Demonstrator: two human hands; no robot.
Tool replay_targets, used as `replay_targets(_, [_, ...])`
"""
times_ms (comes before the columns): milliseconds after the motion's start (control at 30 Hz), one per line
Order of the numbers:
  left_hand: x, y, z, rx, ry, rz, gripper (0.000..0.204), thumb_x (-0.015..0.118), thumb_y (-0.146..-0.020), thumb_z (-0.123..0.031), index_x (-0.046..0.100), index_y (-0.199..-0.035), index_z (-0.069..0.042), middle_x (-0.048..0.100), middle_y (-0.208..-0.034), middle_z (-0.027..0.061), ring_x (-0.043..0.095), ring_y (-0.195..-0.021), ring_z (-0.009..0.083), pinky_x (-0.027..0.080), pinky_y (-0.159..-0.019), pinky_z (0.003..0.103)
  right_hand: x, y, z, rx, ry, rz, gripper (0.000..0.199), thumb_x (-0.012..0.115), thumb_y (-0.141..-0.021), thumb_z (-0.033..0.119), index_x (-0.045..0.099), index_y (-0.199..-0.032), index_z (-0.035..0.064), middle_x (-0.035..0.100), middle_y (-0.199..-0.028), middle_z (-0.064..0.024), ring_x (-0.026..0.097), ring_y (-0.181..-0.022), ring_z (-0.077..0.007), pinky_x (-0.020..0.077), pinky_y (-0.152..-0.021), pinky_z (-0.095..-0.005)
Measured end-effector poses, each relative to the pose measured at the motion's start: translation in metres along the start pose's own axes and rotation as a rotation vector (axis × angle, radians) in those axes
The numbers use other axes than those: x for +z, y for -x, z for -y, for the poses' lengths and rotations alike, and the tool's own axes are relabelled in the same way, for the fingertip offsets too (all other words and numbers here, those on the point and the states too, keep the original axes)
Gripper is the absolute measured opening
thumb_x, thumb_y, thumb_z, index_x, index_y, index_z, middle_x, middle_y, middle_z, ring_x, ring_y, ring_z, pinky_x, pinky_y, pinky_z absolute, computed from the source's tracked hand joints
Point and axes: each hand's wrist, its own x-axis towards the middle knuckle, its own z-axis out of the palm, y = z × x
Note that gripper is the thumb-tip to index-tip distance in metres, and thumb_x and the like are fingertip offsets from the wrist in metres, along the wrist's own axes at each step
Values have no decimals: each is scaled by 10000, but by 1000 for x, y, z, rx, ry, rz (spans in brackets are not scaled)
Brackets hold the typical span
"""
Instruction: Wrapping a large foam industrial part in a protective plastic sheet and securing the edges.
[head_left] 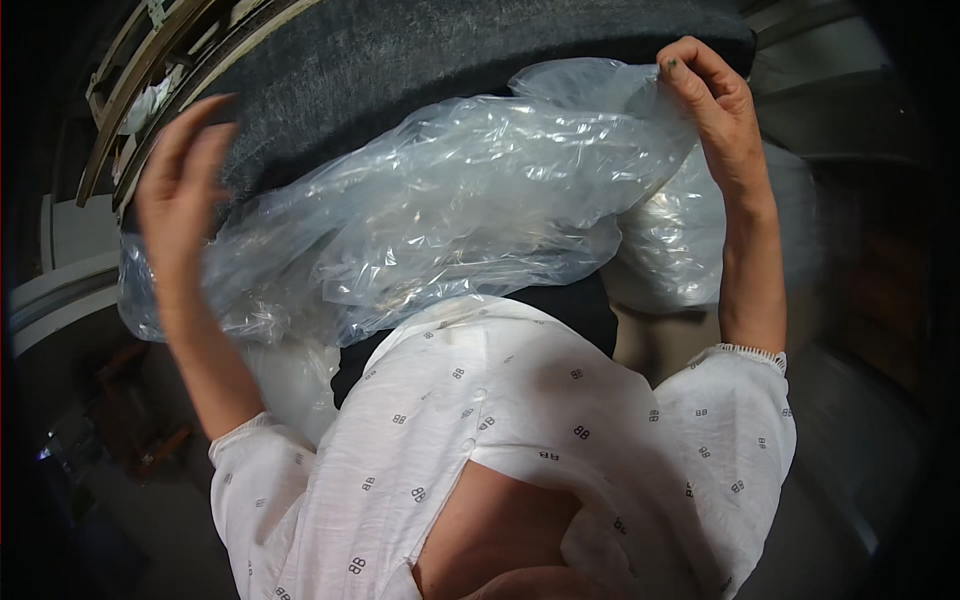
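Observation:
A large sheet of clear plastic film (430, 220) lies crumpled over my lap and against the front edge of a dark table. At the far right my right hand (712, 105) pinches the film's upper corner between thumb and fingers. My left hand (185, 190) is raised at the left, above the film's left end, smeared by motion. Its fingers look spread and bent, with nothing visible in them. Whether it touches the film cannot be made out.
The dark, worn tabletop (330, 80) stretches across the back. Wooden slats (150, 85) stand at the far left. More clear film (680, 250) hangs in a bunch to the right of my lap, under my right forearm. Dim furniture lies at both sides.

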Motion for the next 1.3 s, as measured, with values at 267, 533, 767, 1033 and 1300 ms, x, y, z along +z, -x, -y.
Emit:
replay_targets(267, [98,37,-72,438,40,383,136,670,-806,-111,636,-927,-58,597,-980,-11,554,-707,75,423,-519,179,15,-30,57,-48,-30,29,158,540,-914,174,543,-824,45,475,-721,62,410,-661,-26,349,-598,-184])
replay_targets(533, [37,19,-15,106,482,24,106,495,-939,-145,553,-970,-62,472,-684,-37,457,-609,37,384,-512,188,9,-62,49,-2,-6,-36,155,550,-909,208,544,-824,78,451,-714,73,367,-638,-22,312,-580,-178])
replay_targets(767, [-109,12,80,200,-235,-473,146,489,-947,-166,542,-993,-38,527,-813,1,477,-716,73,400,-635,199,19,-80,38,-88,291,227,171,613,-864,238,593,-917,76,532,-817,55,488,-784,-38,391,-736,-190])
replay_targets(1033, [-242,6,187,98,-959,-536,192,474,-932,-198,512,-1019,-32,610,-974,184,584,-896,365,453,-728,405,21,-74,9,-37,328,437,177,668,-809,195,595,-853,40,537,-739,32,491,-723,-47,396,-679,-203])
replay_targets(1300, [-236,-53,247,-249,-1085,-529,314,423,-927,-353,518,-1062,-86,621,-996,187,575,-910,405,433,-716,471,0,-62,4,229,219,538,282,628,-841,360,591,-795,84,478,-671,67,425,-653,-33,345,-613,-194])
